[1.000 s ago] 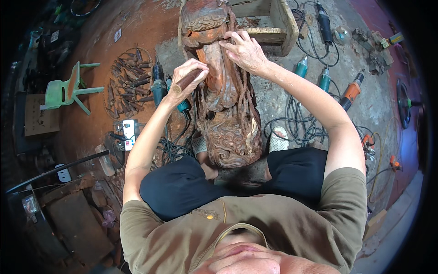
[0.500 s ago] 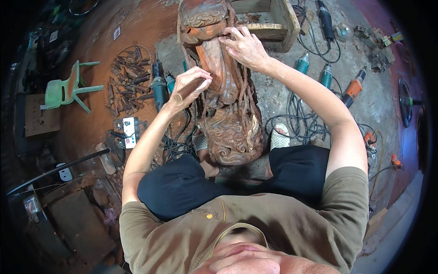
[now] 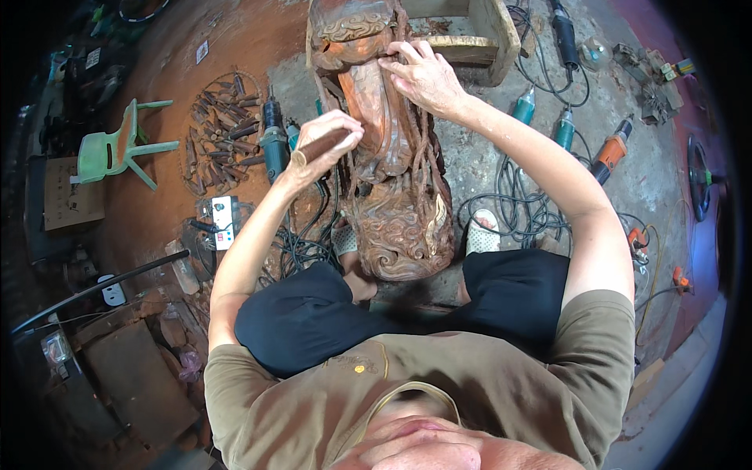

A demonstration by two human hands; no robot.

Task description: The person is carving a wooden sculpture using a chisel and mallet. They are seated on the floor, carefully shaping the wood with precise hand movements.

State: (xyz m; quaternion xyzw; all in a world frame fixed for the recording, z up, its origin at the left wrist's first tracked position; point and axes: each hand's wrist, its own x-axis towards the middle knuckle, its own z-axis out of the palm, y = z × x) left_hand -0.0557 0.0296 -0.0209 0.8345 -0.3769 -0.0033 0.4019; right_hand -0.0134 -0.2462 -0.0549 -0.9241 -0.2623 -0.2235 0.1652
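Observation:
A long brown wood carving (image 3: 399, 227) with swirling relief and drapery-like folds lies lengthwise ahead of me, its near end between my feet. My left hand (image 3: 335, 131) is closed round a carving chisel (image 3: 319, 148) at the carving's left side. Only the chisel's round wooden handle shows, its butt end pointing back toward me; the blade is hidden. Across the carving, my right hand (image 3: 431, 84) rests its fingertips on the upper right edge, just below the ornate band. Those fingers are stretched and spread, with no tool visible in them.
Several wooden-handled tools (image 3: 227, 129) lie in a round pile at left, near a green plastic chair (image 3: 117, 149). Teal power tools (image 3: 274, 149) and an orange one (image 3: 611, 153) lie on the floor among tangled black cables (image 3: 513, 207). Beyond my right hand stands a wooden frame (image 3: 462, 43).
My left hand has turned slightly, so more of the chisel handle shows. My right hand stays at nearly the same spot on the carving. The whole view has shifted a little.

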